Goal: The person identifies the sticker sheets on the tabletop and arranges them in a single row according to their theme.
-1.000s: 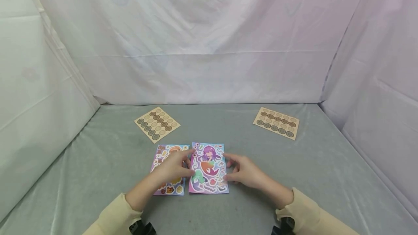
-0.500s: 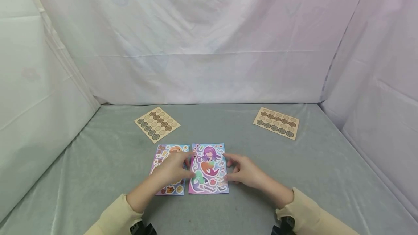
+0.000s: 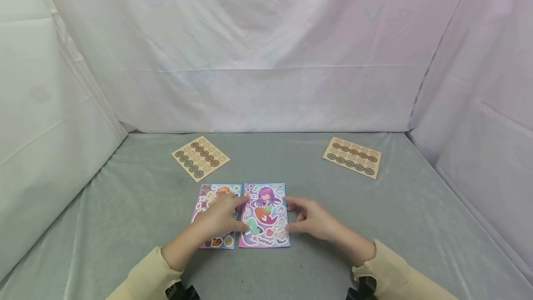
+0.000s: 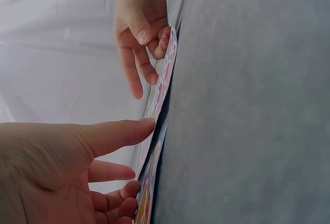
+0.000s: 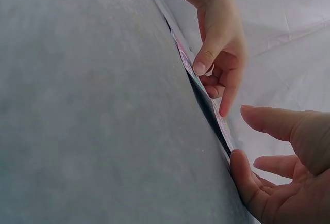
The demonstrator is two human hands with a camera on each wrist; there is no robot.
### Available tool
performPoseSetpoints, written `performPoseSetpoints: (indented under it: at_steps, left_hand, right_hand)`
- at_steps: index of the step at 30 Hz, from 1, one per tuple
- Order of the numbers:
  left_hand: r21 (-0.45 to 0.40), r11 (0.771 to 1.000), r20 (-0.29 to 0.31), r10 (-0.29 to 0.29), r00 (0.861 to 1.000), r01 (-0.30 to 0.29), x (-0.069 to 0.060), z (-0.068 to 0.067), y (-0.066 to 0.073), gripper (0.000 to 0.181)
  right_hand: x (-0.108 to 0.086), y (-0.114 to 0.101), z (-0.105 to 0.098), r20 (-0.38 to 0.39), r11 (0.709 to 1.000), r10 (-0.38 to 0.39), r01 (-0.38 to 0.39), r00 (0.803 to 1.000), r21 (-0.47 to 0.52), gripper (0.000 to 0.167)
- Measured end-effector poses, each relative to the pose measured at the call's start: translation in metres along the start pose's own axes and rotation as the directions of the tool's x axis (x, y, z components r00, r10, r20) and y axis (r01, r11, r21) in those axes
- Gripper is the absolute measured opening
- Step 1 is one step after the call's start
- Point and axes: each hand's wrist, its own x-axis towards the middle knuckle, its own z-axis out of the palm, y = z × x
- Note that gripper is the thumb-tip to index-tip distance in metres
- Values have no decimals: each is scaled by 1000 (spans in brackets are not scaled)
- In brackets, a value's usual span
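Observation:
A mermaid sticker sheet lies in front of the person, just right of a second colourful sticker sheet. My left hand reaches over the second sheet, hiding much of it; its thumb and index fingertip touch the mermaid sheet's left edge. At that sheet's right edge are the thumb and index fingertip of my right hand, spread apart. In the left wrist view, the mermaid sheet is slightly raised off the cloth between the left hand and right hand.
Two tan sheets of round stickers lie farther back, one at the left and one at the right. Grey cloth covers the table. White curtains hang behind and along both sides.
The mermaid sheet has shifted slightly left, and its top edge sits a little lower than a second ago. Both hands have barely moved.

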Motion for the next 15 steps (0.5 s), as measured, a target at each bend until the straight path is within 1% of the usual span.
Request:
performPoseSetpoints:
  at_steps: [9, 15]
  left_hand:
    - [-8, 1000, 25, -29, 999, 29, -1, 1, -1, 71]
    - [3, 1000, 32, -31, 999, 30, -1, 2, -1, 73]
  right_hand:
    - [-1, -4, -1, 22, 999, 11, -12, 1000, 47, 69]
    - [-1, -5, -1, 21, 998, 6, -7, 1000, 64, 69]
